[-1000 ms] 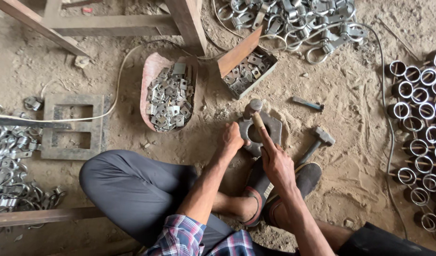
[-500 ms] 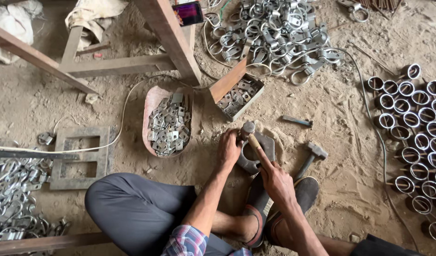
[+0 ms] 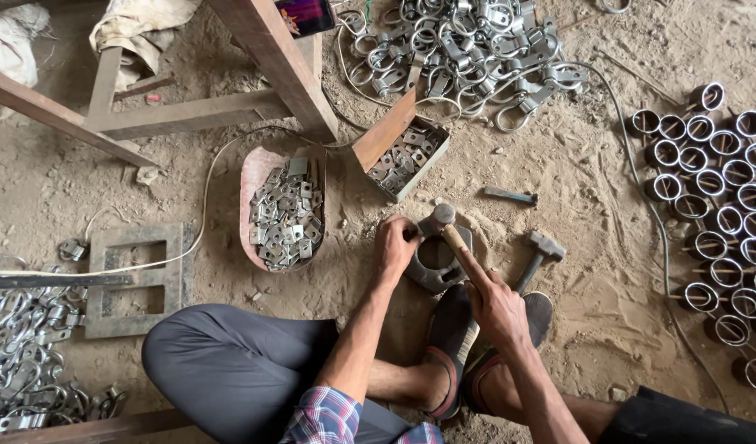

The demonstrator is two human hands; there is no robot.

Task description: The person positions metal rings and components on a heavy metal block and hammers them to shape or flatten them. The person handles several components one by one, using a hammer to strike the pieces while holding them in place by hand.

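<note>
My right hand (image 3: 497, 306) grips the wooden handle of a hammer (image 3: 444, 220), whose head rests over a heavy metal ring block (image 3: 437, 261) set in the dirt. My left hand (image 3: 394, 244) is closed at the block's left edge, holding a small metal piece against it; the piece itself is hidden by my fingers. I sit cross-legged with my sandalled feet just below the block.
A reddish tray (image 3: 255, 177) of flat metal plates lies left, a small box (image 3: 431, 164) of plates behind. A second hammer (image 3: 541, 251) and a chisel (image 3: 509, 196) lie right. Rows of metal rings (image 3: 723, 222), a clamp pile (image 3: 468, 49), a metal frame (image 3: 135, 279) and wooden beams (image 3: 271, 57) surround.
The camera view has shifted so the scene sits lower in frame. The hammer head has come down onto the block; my left hand stays at the block.
</note>
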